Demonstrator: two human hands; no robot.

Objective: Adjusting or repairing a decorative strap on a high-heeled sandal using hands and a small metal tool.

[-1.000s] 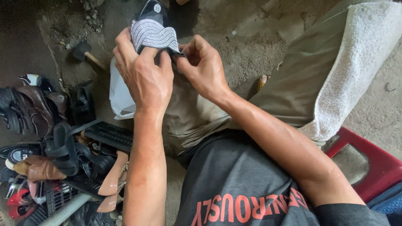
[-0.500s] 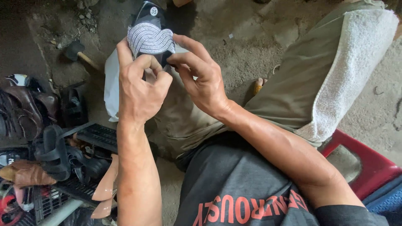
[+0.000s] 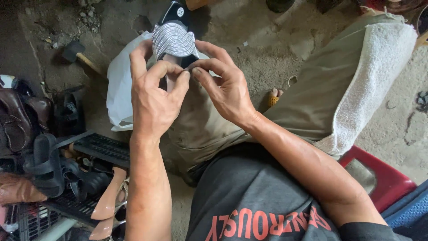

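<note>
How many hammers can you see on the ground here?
1: a hammer lies on the dirt floor, upper left, beyond the white bag. Others may be hidden in the shoe pile.

quick count: two bare hands, the left hand (image 3: 154, 100) and the right hand (image 3: 225, 87), both on one black sandal with a silver ribbed knot strap (image 3: 173, 39). one white plastic bag (image 3: 119, 89) under it, one white terry towel (image 3: 372, 85) over the right knee, one small hammer with a wooden handle (image 3: 78, 53) on the dirt floor, one red plastic stool (image 3: 388, 178). on the black slatted rack (image 3: 100, 149) at left there are several dark shoes piled up, can't count them exactly, plus two tan high-heel soles (image 3: 107, 201).
</note>
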